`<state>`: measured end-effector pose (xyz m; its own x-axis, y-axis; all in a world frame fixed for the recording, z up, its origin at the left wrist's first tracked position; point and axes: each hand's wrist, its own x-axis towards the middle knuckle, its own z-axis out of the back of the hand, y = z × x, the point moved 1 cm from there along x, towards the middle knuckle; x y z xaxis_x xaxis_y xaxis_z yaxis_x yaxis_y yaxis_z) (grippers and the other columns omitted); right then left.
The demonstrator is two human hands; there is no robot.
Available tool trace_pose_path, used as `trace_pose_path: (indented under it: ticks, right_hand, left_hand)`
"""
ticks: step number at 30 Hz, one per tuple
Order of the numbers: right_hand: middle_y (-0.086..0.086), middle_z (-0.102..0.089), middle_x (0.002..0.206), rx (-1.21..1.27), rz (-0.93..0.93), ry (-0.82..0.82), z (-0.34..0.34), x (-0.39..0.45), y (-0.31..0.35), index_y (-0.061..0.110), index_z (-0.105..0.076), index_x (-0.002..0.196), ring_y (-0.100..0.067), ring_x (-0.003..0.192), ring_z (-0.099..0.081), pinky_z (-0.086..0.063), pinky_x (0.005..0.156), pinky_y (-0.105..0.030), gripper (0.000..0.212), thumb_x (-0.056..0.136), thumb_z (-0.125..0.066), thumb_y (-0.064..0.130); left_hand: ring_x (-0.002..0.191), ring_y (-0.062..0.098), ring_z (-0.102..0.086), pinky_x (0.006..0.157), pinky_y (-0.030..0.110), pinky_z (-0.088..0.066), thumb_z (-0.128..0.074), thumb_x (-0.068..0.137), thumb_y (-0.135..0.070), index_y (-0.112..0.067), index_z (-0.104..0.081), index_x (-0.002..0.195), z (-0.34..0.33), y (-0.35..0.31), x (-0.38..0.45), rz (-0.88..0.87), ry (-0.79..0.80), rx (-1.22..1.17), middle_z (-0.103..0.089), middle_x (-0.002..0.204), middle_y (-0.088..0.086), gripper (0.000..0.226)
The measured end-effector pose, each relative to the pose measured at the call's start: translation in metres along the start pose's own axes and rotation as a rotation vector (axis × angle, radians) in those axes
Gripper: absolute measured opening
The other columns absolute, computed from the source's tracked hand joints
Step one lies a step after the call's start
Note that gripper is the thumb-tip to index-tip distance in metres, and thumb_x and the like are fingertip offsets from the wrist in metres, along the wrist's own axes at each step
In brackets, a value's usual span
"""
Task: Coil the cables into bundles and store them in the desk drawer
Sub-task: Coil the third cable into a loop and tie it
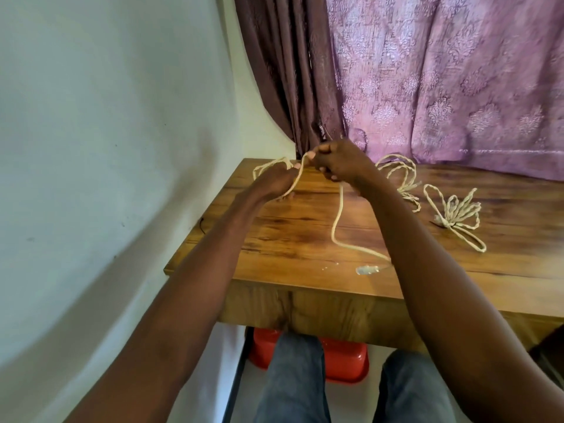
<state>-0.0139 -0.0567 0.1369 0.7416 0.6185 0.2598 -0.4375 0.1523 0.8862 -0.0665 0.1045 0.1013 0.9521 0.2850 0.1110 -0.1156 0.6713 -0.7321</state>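
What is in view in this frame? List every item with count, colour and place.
cable being coiled: 1, cream, held in both hands, tail trailing over the desk's front left
tied bundle: 1, cream, on the desk at right
loose twisted cable: 1, cream, behind the right wrist
desk: 1, brown wood grain, centre
curtains: 2, dark brown and mauve patterned, behind the desk
wall: 1, pale, left
red tub: 1, under the desk
legs: 2, grey-blue trousers, bottom
left hand: 1, gripping loops
right hand: 1, pinching the cable
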Motion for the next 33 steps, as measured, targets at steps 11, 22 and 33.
trace_pose_path:
  ticks: [11,22,33]
  right_hand:
    - [-0.008,-0.062,0.060,-0.405,0.189,-0.289,0.003,0.032,-0.022,0.008,-0.074,0.077,-0.011,0.050,-0.048,-0.033,0.049,-0.025,0.051,0.082,-0.067,0.057]
    - [0.003,-0.052,0.063,-0.338,0.185,-0.131,-0.055,0.015,-0.034,0.014,-0.056,0.075,-0.012,0.058,-0.046,-0.035,0.057,-0.032,0.027,0.096,-0.062,0.031]
    - [-0.002,-0.061,0.057,0.418,-0.285,0.571,-0.031,-0.034,-0.004,0.011,-0.071,0.062,-0.010,0.047,-0.058,-0.049,0.050,-0.021,0.013,0.063,-0.066,-0.001]
  left_hand:
    - [0.026,0.007,-0.023,0.038,0.020,-0.020,-0.023,0.100,-0.061,0.004,-0.061,0.082,0.015,0.000,-0.019,-0.062,0.510,-0.916,-0.030,0.037,-0.002,0.078]
    - [0.096,0.023,-0.072,0.092,0.034,-0.056,-0.045,0.103,-0.011,0.002,-0.066,0.111,0.044,-0.044,-0.011,-0.461,-0.193,-1.733,-0.073,0.106,0.013,0.026]
    - [0.082,0.025,-0.071,0.082,0.045,-0.056,-0.039,0.102,-0.029,-0.004,-0.024,0.151,0.011,0.009,0.005,-0.264,-0.592,0.061,-0.073,0.103,0.008,0.057]
